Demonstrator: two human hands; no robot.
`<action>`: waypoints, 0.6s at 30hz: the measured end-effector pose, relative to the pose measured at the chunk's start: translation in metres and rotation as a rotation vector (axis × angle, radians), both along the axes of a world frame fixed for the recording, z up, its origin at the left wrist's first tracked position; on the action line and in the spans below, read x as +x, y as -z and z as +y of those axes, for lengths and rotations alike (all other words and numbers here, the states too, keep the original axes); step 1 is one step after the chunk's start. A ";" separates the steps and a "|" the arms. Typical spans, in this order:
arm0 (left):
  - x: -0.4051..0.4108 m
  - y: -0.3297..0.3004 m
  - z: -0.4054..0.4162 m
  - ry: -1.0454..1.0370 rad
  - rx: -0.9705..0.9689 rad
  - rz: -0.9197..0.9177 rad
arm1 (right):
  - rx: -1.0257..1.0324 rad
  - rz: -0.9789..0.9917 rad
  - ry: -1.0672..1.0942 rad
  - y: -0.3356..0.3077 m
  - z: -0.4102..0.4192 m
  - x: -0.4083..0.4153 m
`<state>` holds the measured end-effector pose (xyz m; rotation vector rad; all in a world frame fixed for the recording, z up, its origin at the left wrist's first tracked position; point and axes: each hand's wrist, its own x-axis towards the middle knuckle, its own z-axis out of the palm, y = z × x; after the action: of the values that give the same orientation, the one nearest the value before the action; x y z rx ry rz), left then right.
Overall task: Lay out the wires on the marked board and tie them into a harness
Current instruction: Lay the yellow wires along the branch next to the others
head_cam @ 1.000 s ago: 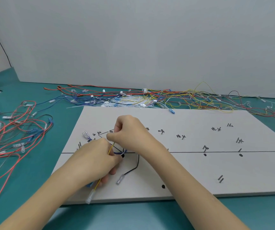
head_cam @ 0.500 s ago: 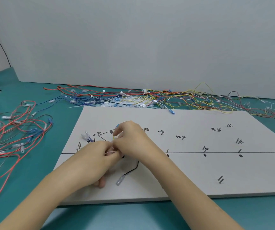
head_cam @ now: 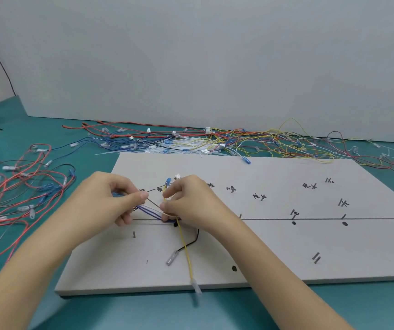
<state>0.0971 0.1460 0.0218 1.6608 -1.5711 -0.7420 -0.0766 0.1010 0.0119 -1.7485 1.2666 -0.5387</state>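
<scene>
A white marked board [head_cam: 274,239] lies on the teal table, with a black line, written labels and short pegs. Both hands work over its left part. My left hand [head_cam: 110,198] pinches a thin white cable tie end and blue wires [head_cam: 149,211]. My right hand [head_cam: 186,201] pinches the small wire bundle at the black line, where a yellow wire [head_cam: 185,248] runs down to a clear terminal past the board's front edge. A black wire [head_cam: 189,245] with a clear terminal curls on the board just below my right hand.
A long tangle of red, yellow, blue and white wires [head_cam: 239,141] lies behind the board along the wall. Another pile of red and black wires [head_cam: 17,194] sits on the table at the left. Pegs [head_cam: 315,257] stand on the board's right part.
My hands have drawn apart, the left moving left and up with the tie end. The yellow wire now hangs straight down over the board's front edge.
</scene>
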 end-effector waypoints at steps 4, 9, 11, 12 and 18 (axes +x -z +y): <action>0.011 0.002 -0.003 0.014 0.050 0.103 | 0.006 -0.022 0.009 0.001 0.002 -0.001; 0.018 0.002 -0.004 0.050 0.080 0.114 | -0.035 0.030 -0.027 0.002 0.003 -0.004; 0.019 0.003 -0.004 0.055 0.067 0.074 | -0.046 0.032 -0.012 0.003 0.004 -0.004; 0.018 0.004 -0.004 0.057 0.059 0.043 | -0.050 0.035 -0.007 0.003 0.004 -0.004; 0.019 0.001 -0.003 0.072 0.042 -0.054 | -0.050 0.031 0.012 0.006 0.005 -0.003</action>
<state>0.1160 0.1427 0.0203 1.6745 -1.6710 -0.7785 -0.0801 0.1065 0.0063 -1.7978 1.2955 -0.5569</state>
